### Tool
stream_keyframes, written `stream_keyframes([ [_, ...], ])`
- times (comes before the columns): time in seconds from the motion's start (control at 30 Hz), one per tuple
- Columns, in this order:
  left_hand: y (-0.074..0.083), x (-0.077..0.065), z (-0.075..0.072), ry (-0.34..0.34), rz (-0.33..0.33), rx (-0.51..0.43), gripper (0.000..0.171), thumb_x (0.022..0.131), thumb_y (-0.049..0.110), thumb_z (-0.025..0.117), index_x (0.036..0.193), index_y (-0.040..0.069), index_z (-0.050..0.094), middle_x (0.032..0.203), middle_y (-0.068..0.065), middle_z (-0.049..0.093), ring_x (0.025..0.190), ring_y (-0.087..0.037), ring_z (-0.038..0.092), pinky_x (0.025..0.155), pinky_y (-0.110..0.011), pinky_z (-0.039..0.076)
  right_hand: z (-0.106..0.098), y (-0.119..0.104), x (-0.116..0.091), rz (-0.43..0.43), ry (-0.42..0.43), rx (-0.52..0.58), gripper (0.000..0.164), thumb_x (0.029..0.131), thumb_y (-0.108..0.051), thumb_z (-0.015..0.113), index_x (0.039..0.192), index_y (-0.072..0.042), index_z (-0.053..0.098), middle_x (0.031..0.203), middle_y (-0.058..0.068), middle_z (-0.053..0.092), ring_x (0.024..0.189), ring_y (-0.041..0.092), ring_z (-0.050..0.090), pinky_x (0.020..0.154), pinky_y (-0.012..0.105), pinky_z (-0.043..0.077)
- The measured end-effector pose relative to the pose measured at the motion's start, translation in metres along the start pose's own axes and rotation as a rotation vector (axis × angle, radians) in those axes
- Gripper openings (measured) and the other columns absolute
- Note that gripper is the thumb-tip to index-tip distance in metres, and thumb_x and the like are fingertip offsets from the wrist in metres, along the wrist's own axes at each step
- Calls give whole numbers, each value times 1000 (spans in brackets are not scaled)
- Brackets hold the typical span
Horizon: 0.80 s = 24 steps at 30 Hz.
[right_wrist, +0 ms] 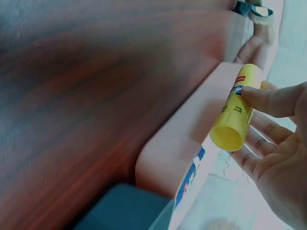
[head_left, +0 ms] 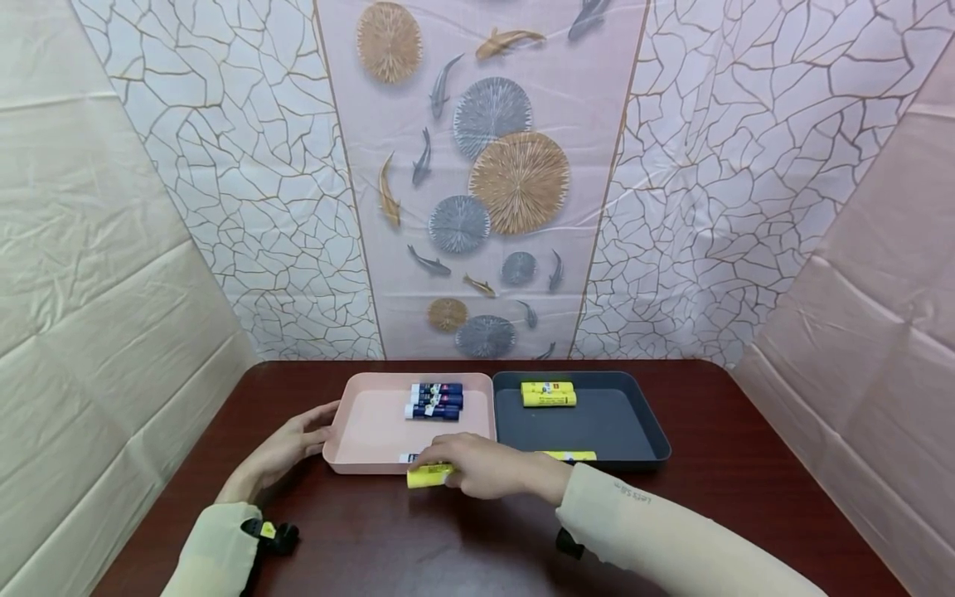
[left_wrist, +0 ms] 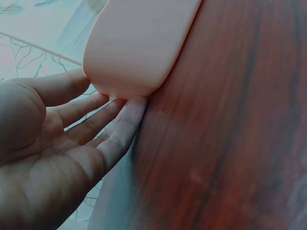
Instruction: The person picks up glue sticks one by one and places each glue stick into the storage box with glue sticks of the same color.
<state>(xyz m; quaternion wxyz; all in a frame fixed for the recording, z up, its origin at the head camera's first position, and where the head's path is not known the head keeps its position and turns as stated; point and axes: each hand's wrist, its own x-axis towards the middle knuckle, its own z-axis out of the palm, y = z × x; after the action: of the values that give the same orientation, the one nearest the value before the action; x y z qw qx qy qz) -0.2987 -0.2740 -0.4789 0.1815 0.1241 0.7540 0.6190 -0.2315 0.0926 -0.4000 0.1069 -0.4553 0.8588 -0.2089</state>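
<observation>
Between thumb and fingers my right hand (head_left: 488,466) pinches a yellow glue stick (right_wrist: 236,108), held above the front rim of the pink tray (head_left: 369,427). My left hand (head_left: 287,448) lies at that tray's left end. In the left wrist view, its fairly straight fingers (left_wrist: 130,115) touch the tray's outer wall. Several dark blue glue sticks (head_left: 436,400) with white ends lie together inside the pink tray. Another one, by the front wall, is mostly hidden by my right hand. Two yellow glue sticks (head_left: 548,394) lie near the back of the dark grey tray (head_left: 619,423).
One more yellow glue stick (head_left: 570,455) lies along the front wall of the dark tray, partly behind my right wrist. The trays stand side by side on a dark red-brown wooden table (head_left: 358,531). Patterned cloth (head_left: 477,249) hangs behind the table, with pale cloth on both sides.
</observation>
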Motion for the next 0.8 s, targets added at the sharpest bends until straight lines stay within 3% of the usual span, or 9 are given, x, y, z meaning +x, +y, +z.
stream_keyframes([
  [0.17,1,0,1,7,-6,13,67,108,13,54,164,0,21,168,-26,22,140,-37,47,105,-32,51,-13,11,-12,61,41,81,53,94,9,66,137,-21,68,131,-9,66,117,4,58,104,29,50],
  [0.33,2,0,2,11,-9,18,66,108,14,55,164,0,21,168,-26,22,141,-38,46,106,-34,51,-23,24,-28,102,87,144,54,95,11,64,137,-22,68,131,-8,66,113,9,60,99,35,53],
  [0.7,1,-1,1,9,-5,13,66,109,14,54,165,1,22,168,-25,23,141,-36,47,106,-34,51,-39,63,-68,191,197,108,51,95,8,68,137,-20,68,126,-5,67,111,16,62,97,44,55],
  [0.8,1,-1,0,13,-9,11,66,109,14,54,165,1,22,168,-25,23,140,-36,48,105,-33,51,-42,75,-79,204,215,111,52,93,11,69,136,-18,68,129,-3,68,117,21,63,98,46,55],
])
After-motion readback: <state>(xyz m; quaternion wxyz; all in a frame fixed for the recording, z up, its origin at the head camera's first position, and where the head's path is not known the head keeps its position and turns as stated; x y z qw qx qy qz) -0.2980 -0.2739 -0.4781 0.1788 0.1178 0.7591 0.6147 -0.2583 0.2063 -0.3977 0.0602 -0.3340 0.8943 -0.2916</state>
